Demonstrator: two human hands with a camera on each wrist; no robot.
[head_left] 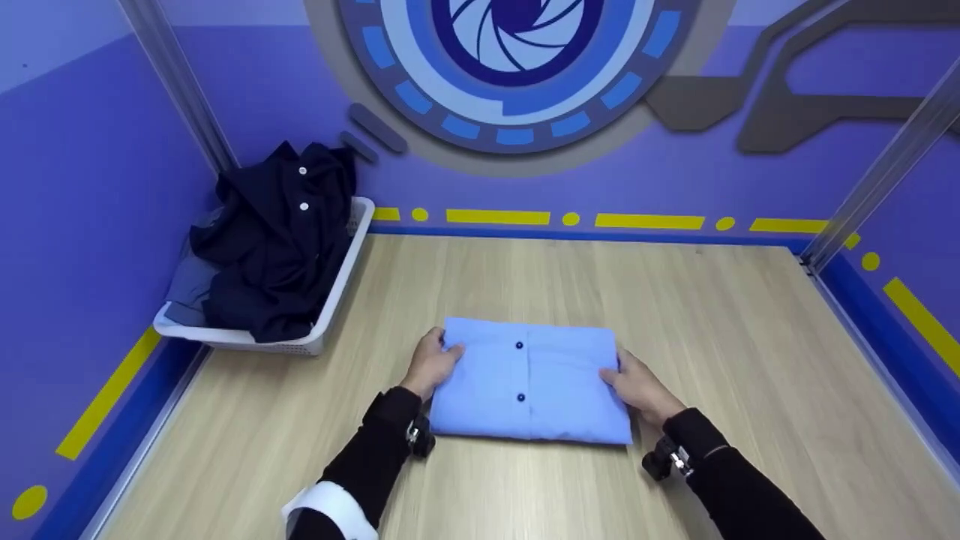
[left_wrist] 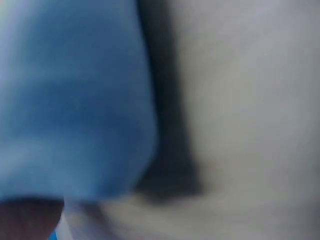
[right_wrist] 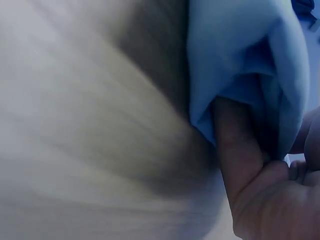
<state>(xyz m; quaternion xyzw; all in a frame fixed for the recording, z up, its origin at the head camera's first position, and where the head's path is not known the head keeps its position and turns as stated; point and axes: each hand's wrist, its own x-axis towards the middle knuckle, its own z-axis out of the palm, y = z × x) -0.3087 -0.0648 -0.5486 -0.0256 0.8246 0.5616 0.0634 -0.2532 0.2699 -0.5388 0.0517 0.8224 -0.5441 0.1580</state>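
Observation:
A light blue shirt [head_left: 566, 375], folded into a neat rectangle, is held over the wooden table with two dark buttons facing up. At its left edge my left hand [head_left: 435, 362] grips the cloth, thumb on top. My right hand [head_left: 640, 385] pinches the opposite edge, its thumb on the upper face and the other fingers underneath. In the right wrist view, fingers [right_wrist: 237, 150] reach under the folded layers of the shirt [right_wrist: 245, 45]. The left wrist view is blurred; the shirt's rounded edge [left_wrist: 85, 110] shows there, with a shadow on the table beside it.
A white plastic basket [head_left: 341, 289] stands at the table's back left, heaped with dark navy clothing [head_left: 281, 240] with white buttons. Blue-purple printed walls enclose the wooden table [head_left: 720, 322] at the back and both sides, with metal posts at the corners.

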